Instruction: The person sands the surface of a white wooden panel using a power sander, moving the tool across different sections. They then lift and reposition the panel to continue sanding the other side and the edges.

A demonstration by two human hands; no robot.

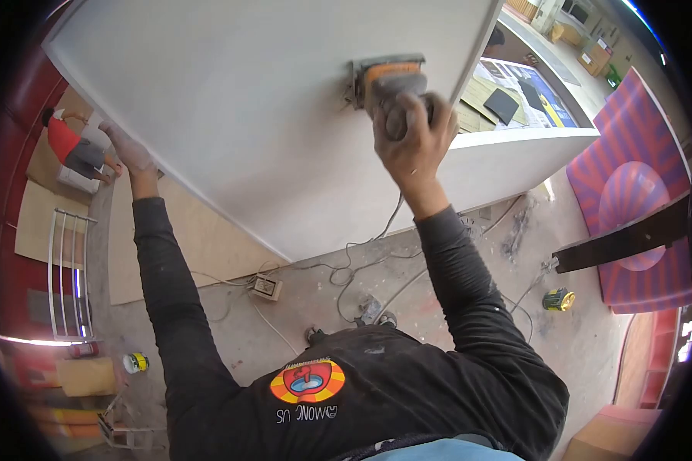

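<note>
My right hand (pixel 417 142) is closed around the top of an orange and dark grey electric sander (pixel 392 79). The sander's pad lies against the broad face of a large white panel (pixel 246 100), part of a box-like piece. From the sander, a cord (pixel 392 219) hangs down toward the floor. At the panel's left edge, my left hand (pixel 133 152) rests with its dusty fingers stretched out along the edge; its palm side is hidden.
Cords and a power outlet box (pixel 267 287) lie on the floor by my feet. A can (pixel 558 299) stands at right, another can (pixel 136 363) at left. A striped pink and purple panel (pixel 630 184) leans at right. Another person (pixel 75 142) bends over at far left, near a white rack (pixel 71 273).
</note>
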